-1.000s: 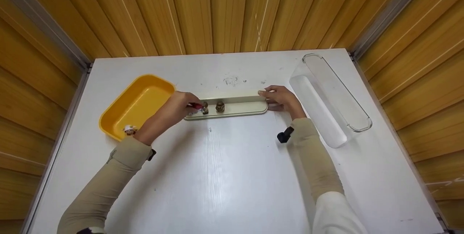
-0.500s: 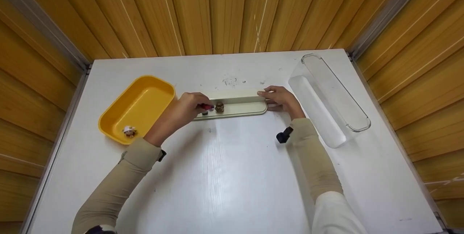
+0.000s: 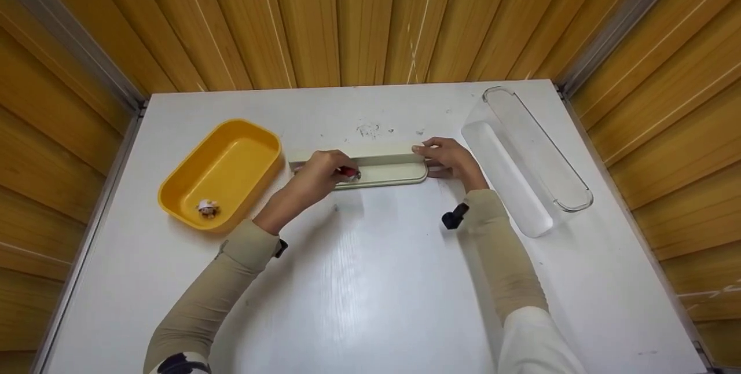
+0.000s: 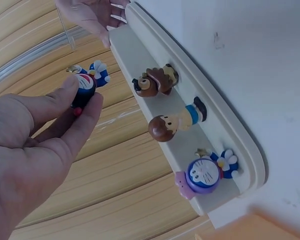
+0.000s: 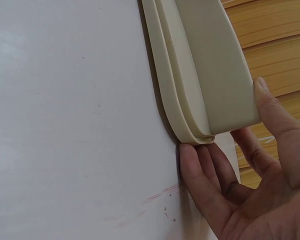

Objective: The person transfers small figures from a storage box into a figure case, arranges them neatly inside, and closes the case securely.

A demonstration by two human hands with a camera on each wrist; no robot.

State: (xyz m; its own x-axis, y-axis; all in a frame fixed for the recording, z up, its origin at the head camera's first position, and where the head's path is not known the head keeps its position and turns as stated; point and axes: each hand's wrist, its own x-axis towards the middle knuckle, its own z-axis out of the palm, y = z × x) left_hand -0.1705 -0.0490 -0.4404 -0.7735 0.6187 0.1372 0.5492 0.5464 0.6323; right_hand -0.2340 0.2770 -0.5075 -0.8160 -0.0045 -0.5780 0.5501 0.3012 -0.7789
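Note:
My left hand (image 3: 324, 174) pinches a small blue-and-white cat figurine (image 4: 86, 87) between thumb and fingers, over the middle of a long cream stepped stand (image 3: 396, 174). In the left wrist view three figurines stand in a row on it: a brown one (image 4: 150, 85), a boy with brown hair (image 4: 177, 122) and a blue cat with a purple hood (image 4: 205, 175). The left hand mostly covers them in the head view. My right hand (image 3: 451, 157) grips the stand's right end, its thumb on the raised back part and the fingertips (image 5: 190, 155) against the end.
To the left stands a yellow tub (image 3: 173, 183) with one small white-and-brown figurine (image 3: 207, 208) in it. A long clear plastic case (image 3: 527, 165) lies at the right, beside the right forearm. Wood-patterned walls (image 3: 365, 21) border the white table (image 3: 376, 281).
The left hand has moved right along the stand with the cat figurine, now covering figurines that showed before. My right hand has stayed at the stand's end.

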